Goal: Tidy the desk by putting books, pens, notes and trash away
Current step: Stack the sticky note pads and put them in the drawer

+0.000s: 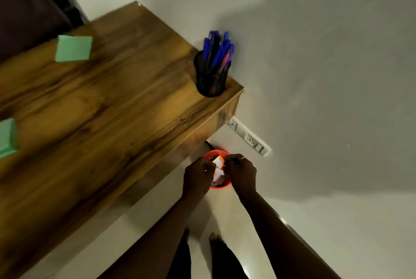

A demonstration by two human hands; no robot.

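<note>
An orange trash bin (pixel 221 185) stands on the floor beside the desk's end, holding crumpled white paper (pixel 218 177). My left hand (pixel 199 175) and my right hand (pixel 242 170) hover right over the bin, fingers curled inward. An orange-and-white scrap (pixel 218 161) shows between the two hands; whether either hand grips it is unclear. On the wooden desk (pixel 101 110), a black mesh pen holder (pixel 210 80) full of blue pens stands at the corner by the wall. A green sticky-note pad (pixel 73 48) lies farther back, and another green pad (pixel 6 137) at the left edge.
A white wall (pixel 315 53) runs along the right, with a switch and socket plate (pixel 249 139) low down near the bin. My bare feet (pixel 216 239) stand on the pale floor. A dark curtain (pixel 27 4) hangs at the top left.
</note>
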